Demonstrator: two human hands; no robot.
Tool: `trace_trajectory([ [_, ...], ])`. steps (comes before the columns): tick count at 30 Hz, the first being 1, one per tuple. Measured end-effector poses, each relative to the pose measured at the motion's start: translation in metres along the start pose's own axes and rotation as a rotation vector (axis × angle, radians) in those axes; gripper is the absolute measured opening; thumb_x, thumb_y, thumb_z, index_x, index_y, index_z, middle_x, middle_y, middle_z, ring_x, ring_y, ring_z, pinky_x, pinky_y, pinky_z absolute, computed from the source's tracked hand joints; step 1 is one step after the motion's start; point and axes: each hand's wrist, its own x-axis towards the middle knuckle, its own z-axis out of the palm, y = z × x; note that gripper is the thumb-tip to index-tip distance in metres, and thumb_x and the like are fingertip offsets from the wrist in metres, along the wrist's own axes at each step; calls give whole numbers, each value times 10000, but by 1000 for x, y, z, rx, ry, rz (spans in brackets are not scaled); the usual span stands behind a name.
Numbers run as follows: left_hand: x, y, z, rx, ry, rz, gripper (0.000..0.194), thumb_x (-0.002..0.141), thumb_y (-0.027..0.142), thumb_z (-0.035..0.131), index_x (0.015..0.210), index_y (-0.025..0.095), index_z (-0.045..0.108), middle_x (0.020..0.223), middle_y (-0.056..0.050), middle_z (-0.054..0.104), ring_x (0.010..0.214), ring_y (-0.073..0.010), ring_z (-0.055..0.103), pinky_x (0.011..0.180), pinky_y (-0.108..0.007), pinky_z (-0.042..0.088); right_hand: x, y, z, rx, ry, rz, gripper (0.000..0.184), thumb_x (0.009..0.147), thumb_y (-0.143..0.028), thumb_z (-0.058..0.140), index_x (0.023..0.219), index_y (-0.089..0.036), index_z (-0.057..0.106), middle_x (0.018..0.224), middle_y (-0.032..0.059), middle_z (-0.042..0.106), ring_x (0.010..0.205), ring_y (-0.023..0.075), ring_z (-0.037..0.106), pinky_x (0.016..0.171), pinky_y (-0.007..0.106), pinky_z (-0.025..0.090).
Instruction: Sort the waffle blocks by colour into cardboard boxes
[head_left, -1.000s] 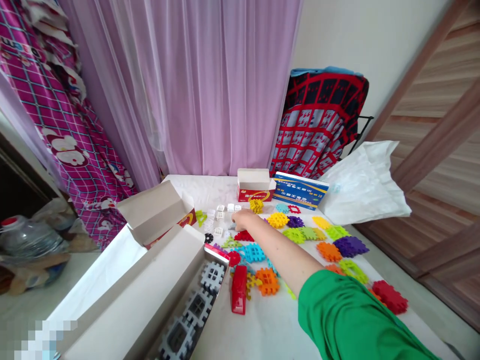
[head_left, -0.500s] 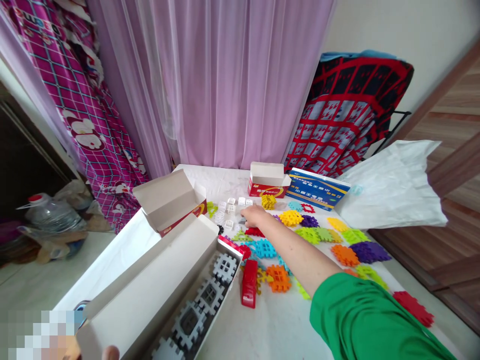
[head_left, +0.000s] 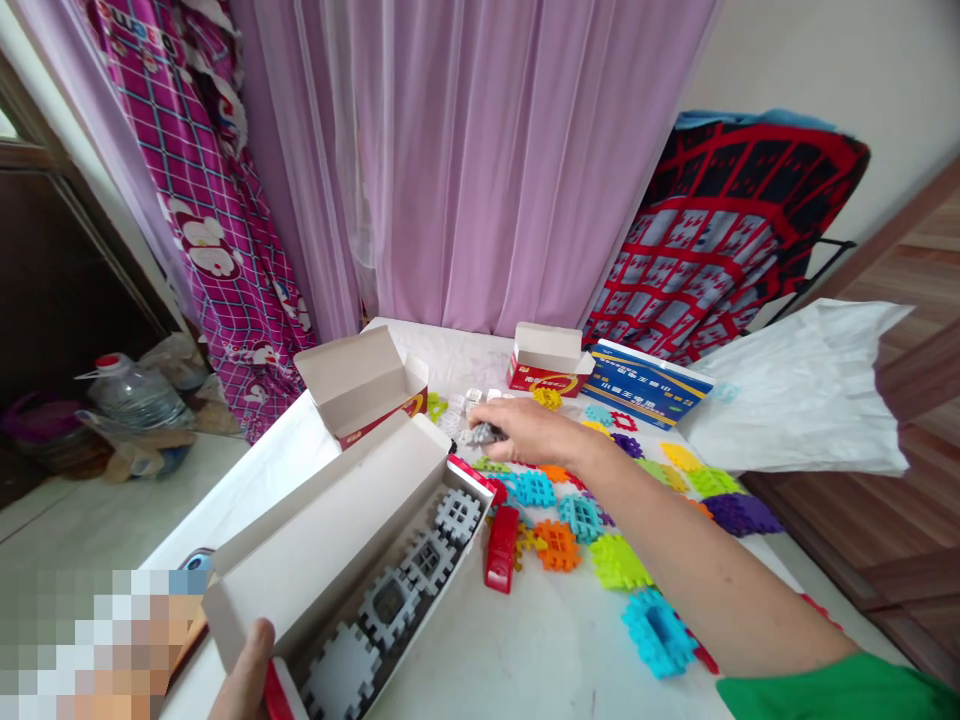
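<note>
My left hand (head_left: 246, 672) grips the near end of a long open cardboard box (head_left: 330, 530), its thumb over the rim; the other fingers are hidden. Inside the box lies a row of grey interlocking building blocks (head_left: 390, 604), some with window-like openings. Over the middle of the table, my right hand (head_left: 517, 428) is closed around a grey building block (head_left: 486, 434), partly covered by the fingers. White blocks (head_left: 474, 398) lie just beyond that hand. Below it are a light-blue block (head_left: 534, 489), an orange block (head_left: 556, 546) and a red piece (head_left: 501, 550).
An open box (head_left: 367, 390) stands at the back left. A small red-and-white box (head_left: 551, 362), a blue box (head_left: 649, 385) and a white bag (head_left: 795, 390) are at the back right. A turquoise block (head_left: 660, 632) and purple pieces (head_left: 742, 514) lie to the right.
My right hand has drawn back slightly toward me and now shows a grey block in its fingers. More of my left hand has come into view at the box. The view has shifted.
</note>
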Motion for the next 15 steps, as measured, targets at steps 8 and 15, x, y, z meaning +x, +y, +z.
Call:
trace_trajectory([
  [8, -18, 8, 19, -129, -37, 50, 754, 789, 580, 592, 1375, 125, 454, 1068, -130, 731, 1164, -331, 601, 1039, -451, 447, -3, -55, 4, -87, -224, -158, 312, 744, -181, 661, 1055, -205, 660, 956, 47, 657, 863, 185, 593, 707, 252, 393],
  [15, 1, -3, 6, -109, -72, 106, 716, 716, 600, 655, 1245, 125, 568, 1138, -138, 705, 1267, -344, 510, 1118, -465, 341, 1, -102, 12, -291, -406, -239, 303, 781, -269, 661, 1084, -248, 655, 1001, 55, 667, 833, 204, 630, 588, 263, 382],
])
